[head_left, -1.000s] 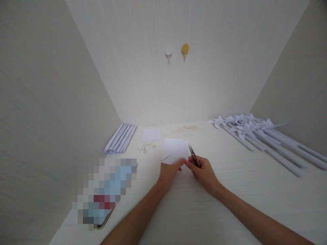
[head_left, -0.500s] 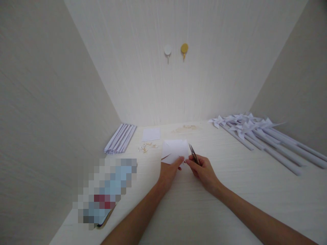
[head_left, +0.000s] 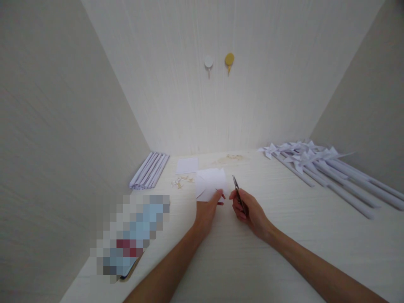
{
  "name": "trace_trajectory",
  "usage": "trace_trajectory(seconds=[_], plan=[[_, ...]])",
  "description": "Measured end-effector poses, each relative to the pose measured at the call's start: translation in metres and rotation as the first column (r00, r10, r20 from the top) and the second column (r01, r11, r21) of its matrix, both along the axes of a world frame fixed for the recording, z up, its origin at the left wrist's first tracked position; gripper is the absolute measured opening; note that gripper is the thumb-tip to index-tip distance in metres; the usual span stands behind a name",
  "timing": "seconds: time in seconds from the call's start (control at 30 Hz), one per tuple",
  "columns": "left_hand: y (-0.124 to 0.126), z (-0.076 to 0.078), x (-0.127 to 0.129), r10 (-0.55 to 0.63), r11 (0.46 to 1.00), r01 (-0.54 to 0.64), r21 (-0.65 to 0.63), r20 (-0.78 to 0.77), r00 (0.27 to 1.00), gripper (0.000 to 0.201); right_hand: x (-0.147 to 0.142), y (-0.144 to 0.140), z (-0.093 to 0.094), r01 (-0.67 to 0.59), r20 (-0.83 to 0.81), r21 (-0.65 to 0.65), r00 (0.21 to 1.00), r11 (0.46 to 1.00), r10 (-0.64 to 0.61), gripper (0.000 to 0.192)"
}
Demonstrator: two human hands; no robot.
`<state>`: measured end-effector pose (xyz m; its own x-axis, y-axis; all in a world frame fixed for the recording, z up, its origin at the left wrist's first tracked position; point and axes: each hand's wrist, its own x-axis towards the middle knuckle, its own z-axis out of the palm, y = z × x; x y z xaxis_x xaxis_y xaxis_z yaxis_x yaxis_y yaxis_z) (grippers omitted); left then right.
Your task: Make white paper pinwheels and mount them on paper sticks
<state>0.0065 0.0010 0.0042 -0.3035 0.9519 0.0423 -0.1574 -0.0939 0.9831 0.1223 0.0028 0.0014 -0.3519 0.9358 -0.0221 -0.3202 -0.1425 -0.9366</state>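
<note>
A square of white paper [head_left: 209, 183] with slits cut into it is held by my left hand [head_left: 206, 212], the thumb on top and the other fingers mostly hidden beneath. Just to the right of the paper, my right hand [head_left: 251, 211] is closed around a small pair of scissors [head_left: 239, 195]. Their narrow blades point up and away from me, and look closed or nearly so. A gap separates the scissors from the paper.
Rolled paper tubes [head_left: 149, 170] lie at the left. A flat white sheet [head_left: 187, 166] and small pale pieces [head_left: 183, 181] lie behind the paper. Finished paper pinwheels [head_left: 315, 162] on sticks are piled at the right. A blurred phone-like object [head_left: 139, 235] rests at front left.
My right hand has come away from the paper, with the scissors still in it. The left hand and the paper have shifted slightly left.
</note>
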Motion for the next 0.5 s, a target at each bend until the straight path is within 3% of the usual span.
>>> trace_trajectory(seconds=[0.1, 0.23, 0.37, 0.5], plan=[[0.003, 0.003, -0.005, 0.034, 0.999, -0.036, 0.030, 0.076, 0.997, 0.014, -0.002, -0.007, 0.000, -0.096, -0.025, -0.054, 0.995, 0.994, 0.094, 0.031], [0.006, 0.004, -0.011, 0.047, 0.997, -0.058, 0.056, 0.179, 0.983, 0.015, -0.006, -0.016, -0.002, -0.190, 0.132, -0.009, 0.973, 0.982, 0.190, 0.033], [0.007, 0.002, -0.013, 0.020, 0.998, -0.031, 0.045, 0.221, 0.975, 0.015, -0.008, -0.017, -0.001, -0.200, 0.282, 0.053, 0.943, 0.978, 0.178, 0.036], [0.006, 0.001, -0.012, -0.027, 0.999, 0.020, 0.032, 0.214, 0.976, 0.016, -0.008, -0.016, 0.003, -0.173, 0.328, 0.056, 0.933, 0.983, 0.145, 0.038]])
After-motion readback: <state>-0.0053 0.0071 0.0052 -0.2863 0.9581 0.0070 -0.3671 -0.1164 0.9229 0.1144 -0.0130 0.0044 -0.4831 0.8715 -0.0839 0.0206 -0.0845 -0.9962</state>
